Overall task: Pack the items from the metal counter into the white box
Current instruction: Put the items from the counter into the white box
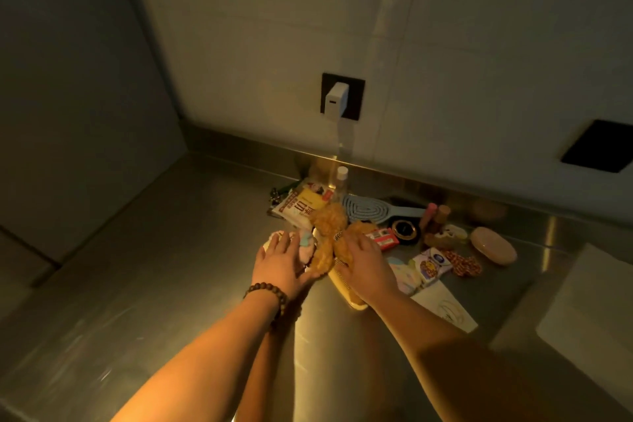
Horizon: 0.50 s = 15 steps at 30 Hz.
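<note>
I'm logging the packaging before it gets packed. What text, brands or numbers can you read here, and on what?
Nothing reads with certainty.
White snack packet: large dark characters, too blurred to read.
Plush bear: small black tag with white letters, illegible.
Red box: print too small.
Colourful small box: blue round logo and cartoon lettering, blurred.
Yellow card on the packet: no readable text.

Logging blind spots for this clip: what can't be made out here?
- Head view: white box runs off the right edge, contents unseen.
- Yellow item mostly hidden beneath right hand.
- Left hand covers its fingertips' contact with the pink plush.
- Small packets' print too small and dim.
</note>
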Each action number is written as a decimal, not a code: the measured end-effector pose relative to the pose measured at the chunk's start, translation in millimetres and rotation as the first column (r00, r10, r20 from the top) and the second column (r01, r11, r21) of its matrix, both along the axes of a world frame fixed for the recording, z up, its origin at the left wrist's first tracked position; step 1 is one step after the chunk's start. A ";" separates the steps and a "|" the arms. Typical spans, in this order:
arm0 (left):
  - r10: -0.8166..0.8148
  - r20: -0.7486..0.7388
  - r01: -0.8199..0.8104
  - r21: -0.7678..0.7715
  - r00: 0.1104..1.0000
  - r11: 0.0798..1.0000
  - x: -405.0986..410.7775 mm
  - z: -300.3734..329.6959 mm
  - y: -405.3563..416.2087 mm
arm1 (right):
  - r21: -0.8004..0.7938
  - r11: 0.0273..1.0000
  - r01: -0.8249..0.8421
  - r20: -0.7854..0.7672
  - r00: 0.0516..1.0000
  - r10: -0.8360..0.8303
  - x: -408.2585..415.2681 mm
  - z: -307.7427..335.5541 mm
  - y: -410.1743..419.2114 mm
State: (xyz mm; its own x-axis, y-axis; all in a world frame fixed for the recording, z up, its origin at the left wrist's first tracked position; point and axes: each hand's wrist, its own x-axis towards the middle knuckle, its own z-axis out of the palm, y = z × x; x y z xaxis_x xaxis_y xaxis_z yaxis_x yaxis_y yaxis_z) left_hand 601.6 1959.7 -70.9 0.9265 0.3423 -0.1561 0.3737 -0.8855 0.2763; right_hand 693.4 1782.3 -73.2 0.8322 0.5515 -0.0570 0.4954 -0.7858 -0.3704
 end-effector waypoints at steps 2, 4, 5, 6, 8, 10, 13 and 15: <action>-0.001 0.077 -0.001 0.024 0.997 1.000 -3.5 -3.0 2.6 | 0.017 0.999 0.032 0.084 0.996 -0.034 -1.8 -2.6 3.0; -0.002 0.179 -0.008 0.054 0.984 0.999 -7.7 -0.4 4.1 | 0.062 0.997 0.051 0.121 0.991 -0.058 -4.0 -0.1 6.2; 0.001 0.229 -0.014 0.056 0.974 0.998 -10.0 2.6 4.6 | 0.089 0.994 0.055 0.123 0.990 -0.065 -4.6 2.7 7.5; 0.007 0.283 -0.021 0.048 0.959 0.999 -12.4 6.6 5.4 | 0.122 0.991 0.056 0.119 0.990 -0.070 -5.2 6.4 8.3; 0.046 0.382 -0.053 0.007 0.923 0.999 -16.6 16.6 8.9 | 0.194 0.979 0.053 0.112 0.991 -0.076 -5.7 15.8 7.9; 0.073 0.426 -0.068 -0.026 0.902 0.997 -19.3 24.0 12.3 | 0.270 0.961 0.056 0.098 0.992 -0.085 -7.0 26.7 4.6; 0.078 0.333 -0.040 -0.121 0.940 0.992 -18.5 28.4 15.7 | 0.319 0.944 0.081 0.077 0.991 -0.111 -11.7 42.1 -3.1; 0.027 0.127 -0.010 -0.132 0.992 0.991 -16.5 27.5 16.0 | 0.331 0.939 0.097 0.076 0.989 -0.129 -16.4 49.7 -9.6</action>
